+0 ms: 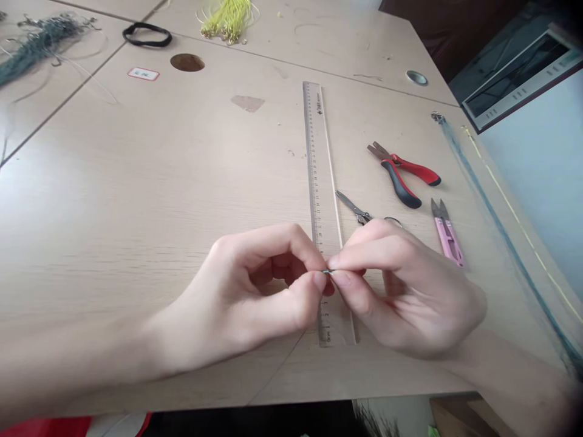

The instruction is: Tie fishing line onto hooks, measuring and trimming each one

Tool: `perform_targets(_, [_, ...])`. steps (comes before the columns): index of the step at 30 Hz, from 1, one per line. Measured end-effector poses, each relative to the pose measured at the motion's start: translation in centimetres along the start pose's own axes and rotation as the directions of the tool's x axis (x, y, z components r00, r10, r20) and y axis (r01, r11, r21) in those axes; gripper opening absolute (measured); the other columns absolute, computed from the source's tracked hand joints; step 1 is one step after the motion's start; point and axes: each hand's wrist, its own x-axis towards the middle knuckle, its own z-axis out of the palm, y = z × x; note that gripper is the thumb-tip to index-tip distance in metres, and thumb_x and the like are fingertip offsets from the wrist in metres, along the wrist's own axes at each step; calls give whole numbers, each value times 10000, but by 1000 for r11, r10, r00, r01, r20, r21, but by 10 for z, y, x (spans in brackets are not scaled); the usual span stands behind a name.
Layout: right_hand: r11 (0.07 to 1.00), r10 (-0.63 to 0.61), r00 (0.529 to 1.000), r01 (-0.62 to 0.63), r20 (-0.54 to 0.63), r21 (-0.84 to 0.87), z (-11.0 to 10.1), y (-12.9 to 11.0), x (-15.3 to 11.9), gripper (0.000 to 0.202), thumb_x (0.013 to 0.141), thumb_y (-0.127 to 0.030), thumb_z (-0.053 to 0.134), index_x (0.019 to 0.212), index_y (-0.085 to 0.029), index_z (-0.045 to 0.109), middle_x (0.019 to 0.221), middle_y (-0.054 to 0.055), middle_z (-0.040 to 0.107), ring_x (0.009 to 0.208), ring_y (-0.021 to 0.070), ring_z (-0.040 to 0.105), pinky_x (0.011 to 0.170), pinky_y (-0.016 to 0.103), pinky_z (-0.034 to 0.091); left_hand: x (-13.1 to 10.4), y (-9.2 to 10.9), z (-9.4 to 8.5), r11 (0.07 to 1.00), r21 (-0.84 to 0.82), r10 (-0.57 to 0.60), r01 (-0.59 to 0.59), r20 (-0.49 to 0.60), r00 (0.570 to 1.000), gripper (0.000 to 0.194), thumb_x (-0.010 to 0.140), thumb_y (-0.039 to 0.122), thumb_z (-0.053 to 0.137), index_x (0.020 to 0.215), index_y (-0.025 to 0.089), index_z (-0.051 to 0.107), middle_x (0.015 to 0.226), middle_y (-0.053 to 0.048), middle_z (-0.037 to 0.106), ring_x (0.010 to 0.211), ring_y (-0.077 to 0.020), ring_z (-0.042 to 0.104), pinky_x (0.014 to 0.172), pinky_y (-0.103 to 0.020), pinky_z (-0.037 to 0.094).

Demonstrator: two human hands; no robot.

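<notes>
My left hand [268, 285] and my right hand [401, 285] meet fingertip to fingertip above the lower part of a clear ruler [322, 164]. Between them is a tiny piece of thin teal cord [326, 271], pinched by thumb and forefinger on both sides. Most of the cord is hidden by my fingers, and its ends cannot be made out. Small scissors [353, 205] lie just beyond my right hand, their handles partly covered by it.
Red-and-black pliers [403, 176] and pink thread snips [447, 237] lie to the right. Farther right stretch a bundle of teal cords [501, 224] and a yellow cord [514, 209]. A yellow cord bundle [230, 18], black band [146, 35] and dark teal bundle [40, 45] lie at the back.
</notes>
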Motion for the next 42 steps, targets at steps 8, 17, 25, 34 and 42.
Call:
perform_targets(8, [957,252,968,-249,-1,146,0,-4,0,36,847,-153,545,842,-188,551,673,-10,526,577,110,485,459,238,383,-2,-2,0,999,-9,-35,35,3,999,126,794,159,567,674,189,542,606,26,579,541,-104,515,482,-208,431])
perform_targets(17, [623,522,773,-634,360,458,-4,-2,6,224,915,-251,502,706,-175,517,591,-38,406,509,81,370,437,220,287,0,-1,1,992,106,-67,68,-10,998,126,785,141,572,663,173,577,600,35,588,532,-72,509,466,-144,419])
perform_targets(25, [603,519,761,-649,390,464,-4,1,3,177,910,-231,503,741,-180,501,641,-39,429,497,71,366,433,218,291,2,0,1,993,98,-60,60,-2,998,133,788,138,580,660,171,577,570,59,552,507,-49,490,450,-103,396])
perform_targets(34, [632,501,794,-607,344,481,-3,-2,1,208,883,-167,493,682,-184,440,637,-34,418,511,74,366,435,213,290,1,1,-2,996,60,-64,60,61,996,115,815,146,547,708,172,582,604,46,558,546,-66,502,483,-128,429])
perform_targets(42, [664,503,802,-598,323,450,-1,-4,1,179,881,-162,485,704,-187,478,611,-34,438,485,75,410,410,206,346,1,0,-2,993,112,-50,46,36,998,145,832,202,558,693,186,592,591,36,554,514,-75,482,447,-153,398])
